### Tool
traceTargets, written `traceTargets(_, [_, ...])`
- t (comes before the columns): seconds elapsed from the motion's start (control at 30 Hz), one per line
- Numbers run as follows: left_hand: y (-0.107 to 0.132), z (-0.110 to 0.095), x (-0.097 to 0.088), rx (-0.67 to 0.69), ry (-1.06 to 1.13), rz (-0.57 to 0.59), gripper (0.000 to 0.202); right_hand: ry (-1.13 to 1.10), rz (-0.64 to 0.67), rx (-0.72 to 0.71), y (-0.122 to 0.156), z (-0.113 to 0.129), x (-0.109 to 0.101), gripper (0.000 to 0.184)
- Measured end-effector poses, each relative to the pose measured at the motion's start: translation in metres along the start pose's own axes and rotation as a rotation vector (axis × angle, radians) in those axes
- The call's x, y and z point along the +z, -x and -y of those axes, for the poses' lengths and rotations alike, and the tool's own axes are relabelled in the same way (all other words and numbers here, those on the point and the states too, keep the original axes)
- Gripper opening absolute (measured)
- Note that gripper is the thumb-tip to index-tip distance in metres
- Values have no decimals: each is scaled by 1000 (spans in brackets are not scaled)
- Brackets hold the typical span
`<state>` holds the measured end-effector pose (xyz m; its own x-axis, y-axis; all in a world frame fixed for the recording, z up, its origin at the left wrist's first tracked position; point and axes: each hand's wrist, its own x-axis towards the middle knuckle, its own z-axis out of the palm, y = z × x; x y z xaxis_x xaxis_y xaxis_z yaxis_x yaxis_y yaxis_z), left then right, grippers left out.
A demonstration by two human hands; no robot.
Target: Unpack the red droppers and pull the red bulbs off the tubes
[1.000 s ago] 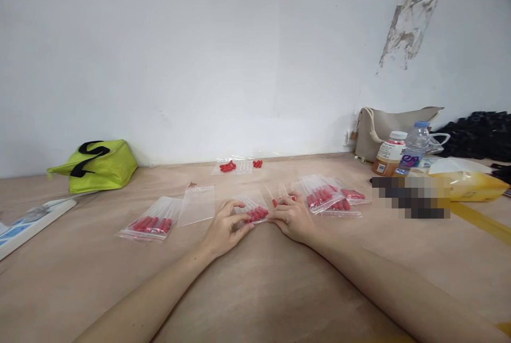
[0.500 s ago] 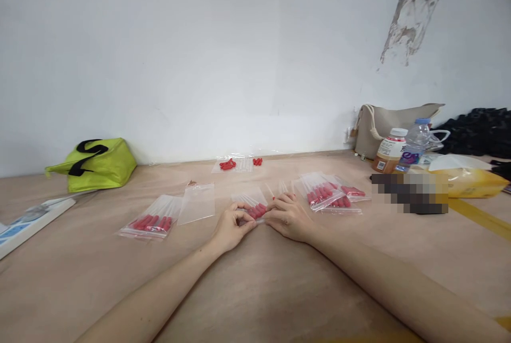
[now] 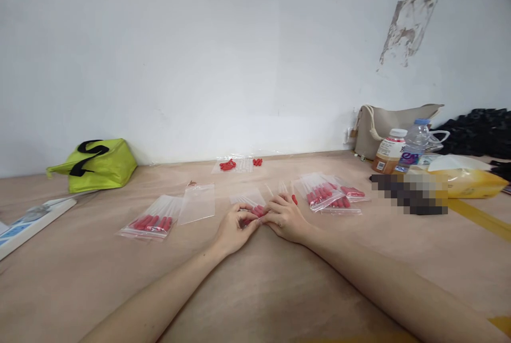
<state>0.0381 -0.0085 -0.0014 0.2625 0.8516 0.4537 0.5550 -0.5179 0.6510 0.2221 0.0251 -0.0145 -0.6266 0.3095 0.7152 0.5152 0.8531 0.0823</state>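
A small clear zip bag [image 3: 250,202] holding several red tubes lies on the wooden table in front of me. My left hand [image 3: 233,228] pinches its near edge with fingers curled. My right hand [image 3: 284,218] meets it from the right, fingers pressed on the same edge. Beside my right fingers lies a loose red piece [image 3: 294,200]. An empty clear bag [image 3: 197,203] lies just left of my left hand.
A filled bag [image 3: 150,219] lies at the left and more filled bags [image 3: 325,193] at the right. Loose red pieces on plastic [image 3: 235,164] sit by the wall. A green bag [image 3: 93,164], a beige bag [image 3: 383,127], two bottles [image 3: 401,151] and a yellow pack [image 3: 471,183] ring the table.
My hands have closed together on the bag's near edge. The left fingers went from spread flat to curled in a pinch, and the bag shifted slightly toward me.
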Motion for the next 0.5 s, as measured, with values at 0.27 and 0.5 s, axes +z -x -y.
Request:
traceTargets(0.27, [-2,-3,2,49,-10,36,17,-30,55,63,-4,9,-1,17])
traceTargets(0.5, [0,0,5,32,-28,28,15,-85,46,104,-5,15,5,20])
